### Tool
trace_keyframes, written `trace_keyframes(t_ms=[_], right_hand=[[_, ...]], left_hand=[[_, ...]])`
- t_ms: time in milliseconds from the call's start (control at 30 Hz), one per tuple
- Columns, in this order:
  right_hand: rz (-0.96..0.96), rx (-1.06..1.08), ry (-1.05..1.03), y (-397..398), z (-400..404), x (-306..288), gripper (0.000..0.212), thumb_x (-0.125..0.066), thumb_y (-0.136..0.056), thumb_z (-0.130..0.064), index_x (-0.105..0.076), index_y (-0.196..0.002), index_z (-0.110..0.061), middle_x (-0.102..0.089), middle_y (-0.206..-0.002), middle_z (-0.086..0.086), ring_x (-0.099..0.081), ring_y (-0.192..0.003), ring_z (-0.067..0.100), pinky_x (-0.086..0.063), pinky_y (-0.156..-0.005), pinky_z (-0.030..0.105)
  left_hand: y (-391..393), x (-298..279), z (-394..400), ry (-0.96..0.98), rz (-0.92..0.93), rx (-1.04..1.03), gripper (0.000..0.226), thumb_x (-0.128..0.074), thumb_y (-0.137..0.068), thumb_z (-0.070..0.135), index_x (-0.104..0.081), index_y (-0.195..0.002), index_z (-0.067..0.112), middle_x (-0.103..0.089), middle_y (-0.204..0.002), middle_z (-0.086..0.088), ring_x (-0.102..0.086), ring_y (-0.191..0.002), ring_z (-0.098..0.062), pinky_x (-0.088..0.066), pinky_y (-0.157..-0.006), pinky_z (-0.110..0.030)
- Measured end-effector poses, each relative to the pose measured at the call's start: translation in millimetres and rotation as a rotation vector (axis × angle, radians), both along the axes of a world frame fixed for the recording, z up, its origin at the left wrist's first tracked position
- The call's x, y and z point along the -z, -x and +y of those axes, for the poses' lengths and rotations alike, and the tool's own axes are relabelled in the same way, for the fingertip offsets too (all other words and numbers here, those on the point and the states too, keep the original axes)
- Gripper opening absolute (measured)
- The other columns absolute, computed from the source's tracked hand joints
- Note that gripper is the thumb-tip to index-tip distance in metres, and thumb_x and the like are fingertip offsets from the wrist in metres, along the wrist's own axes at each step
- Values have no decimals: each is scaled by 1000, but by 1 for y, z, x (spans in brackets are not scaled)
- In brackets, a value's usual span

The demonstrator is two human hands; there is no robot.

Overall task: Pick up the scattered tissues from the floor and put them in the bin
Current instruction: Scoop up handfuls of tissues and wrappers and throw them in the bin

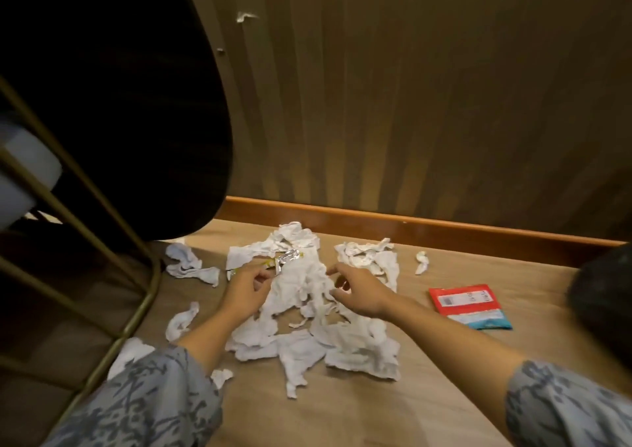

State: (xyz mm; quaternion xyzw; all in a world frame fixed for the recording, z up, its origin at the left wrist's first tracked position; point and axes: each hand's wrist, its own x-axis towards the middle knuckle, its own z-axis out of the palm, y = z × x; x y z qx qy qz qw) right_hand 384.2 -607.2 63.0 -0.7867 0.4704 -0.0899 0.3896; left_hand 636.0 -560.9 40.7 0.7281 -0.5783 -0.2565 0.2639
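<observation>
A big heap of crumpled white tissues (307,313) lies on the wooden floor in front of me. More tissues lie apart: a pile at the back right (371,258), a scrap (421,262), and pieces at the left (191,265) and near left (181,320). My left hand (244,293) is over the heap's left side, its fingers curled around a silvery foil wrapper (285,258). My right hand (359,293) hovers over the heap's right side with fingers bent and spread, holding nothing. A dark rounded shape at the right edge (602,296) may be the bin.
A red and blue packet (470,304) lies on the floor to the right. A dark chair seat (113,104) with a brass frame (136,313) stands at the left. A striped wall with a wooden skirting board (410,226) closes the back.
</observation>
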Motion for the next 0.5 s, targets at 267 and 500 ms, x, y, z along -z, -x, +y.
trace_keyframes(t_ms=[267,500], right_hand=[[349,575,190,-56,60,107,54,-49,-88,-60,-46,-134,-33,-27,-154,10,-9,-144,32,26,-107,61],[402,790,82,-61,97,140,98,-33,-63,-95,-22,-147,-46,14,-161,8,27,-143,31,26,-102,61]], left_hand=[[-31,95,44,-30,-129,-48,73,-49,-63,83,-64,-110,29,-40,-143,-6,-37,-131,-31,-34,-106,-50],[-7,127,63,-82,-217,185,109,-48,-49,95,-22,-143,47,24,-157,0,28,-142,-26,4,-117,-51]])
